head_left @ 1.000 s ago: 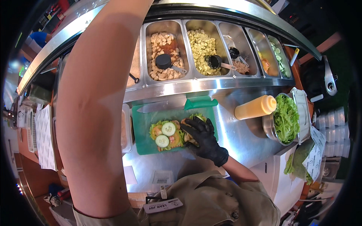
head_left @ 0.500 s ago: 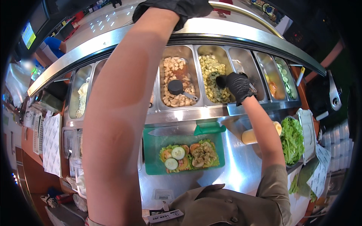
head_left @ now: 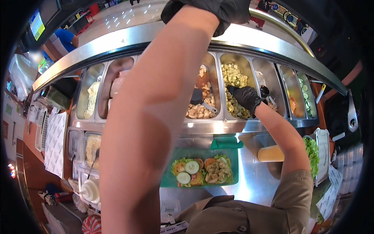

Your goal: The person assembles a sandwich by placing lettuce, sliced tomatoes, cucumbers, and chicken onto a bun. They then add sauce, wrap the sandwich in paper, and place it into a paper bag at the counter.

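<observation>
Reaching right hand (head_left: pixel 244 97) down into yellow-food bin (head_left: pixel 233 78), fingers curled, grip hidden. Green tray (head_left: pixel 233 177) with salad sits on desk, nearer body than bin. Left hand (head_left: pixel 212 11) up on glass top, far away.

Stainless steel counter (head_left: pixel 249 183) below a curved row of recessed metal pans (head_left: pixel 272 84) along its far edge. Directly on the steel, near the middle: a green cutting board (head_left: pixel 233 156) carrying an open sandwich (head_left: pixel 202 171) with lettuce, tomato, cucumber slices and chopped meat. Just beyond the board's far right corner, a folded green cloth (head_left: pixel 226 143). To the right of the board, an orange squeeze bottle (head_left: pixel 270 154) lying on its side. At the right edge, a bowl of lettuce (head_left: pixel 313 153), partly hidden.
</observation>
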`<state>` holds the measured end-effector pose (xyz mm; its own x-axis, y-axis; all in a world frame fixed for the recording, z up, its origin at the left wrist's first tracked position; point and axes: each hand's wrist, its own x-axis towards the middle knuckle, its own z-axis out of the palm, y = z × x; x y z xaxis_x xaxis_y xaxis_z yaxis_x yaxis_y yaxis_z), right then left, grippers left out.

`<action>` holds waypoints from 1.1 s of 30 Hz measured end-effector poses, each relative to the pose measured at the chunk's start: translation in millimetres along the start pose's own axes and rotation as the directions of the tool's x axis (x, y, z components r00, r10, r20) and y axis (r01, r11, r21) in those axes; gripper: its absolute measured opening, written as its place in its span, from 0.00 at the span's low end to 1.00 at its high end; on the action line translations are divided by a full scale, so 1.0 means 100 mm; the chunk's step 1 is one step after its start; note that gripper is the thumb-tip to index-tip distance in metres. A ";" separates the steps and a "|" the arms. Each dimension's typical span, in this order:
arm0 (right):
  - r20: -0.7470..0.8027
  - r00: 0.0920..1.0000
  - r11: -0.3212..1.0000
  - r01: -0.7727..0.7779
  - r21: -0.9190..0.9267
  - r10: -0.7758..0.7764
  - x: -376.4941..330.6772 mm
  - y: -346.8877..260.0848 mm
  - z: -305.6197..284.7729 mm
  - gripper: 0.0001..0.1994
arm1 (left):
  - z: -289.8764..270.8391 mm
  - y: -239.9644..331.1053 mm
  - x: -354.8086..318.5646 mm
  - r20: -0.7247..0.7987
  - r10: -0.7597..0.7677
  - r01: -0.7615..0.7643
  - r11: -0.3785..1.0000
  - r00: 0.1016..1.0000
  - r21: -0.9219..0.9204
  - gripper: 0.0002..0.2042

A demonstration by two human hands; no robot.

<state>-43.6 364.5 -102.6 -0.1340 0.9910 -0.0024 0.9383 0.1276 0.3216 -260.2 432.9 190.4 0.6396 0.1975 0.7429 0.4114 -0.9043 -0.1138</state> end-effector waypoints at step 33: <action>0.571 0.738 -0.348 -0.462 0.816 0.359 -0.13 0.02 0.31 0.12 | 0.11 0.01 0.01 0.090 -0.082 0.070 0.989 0.993 0.130 0.09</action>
<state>-29.5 352.9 -131.6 0.4198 0.8007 -0.4274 -0.0049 -0.4689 -0.8832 -252.5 436.6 183.9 0.6595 0.3042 0.6874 0.5359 -0.8315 -0.1462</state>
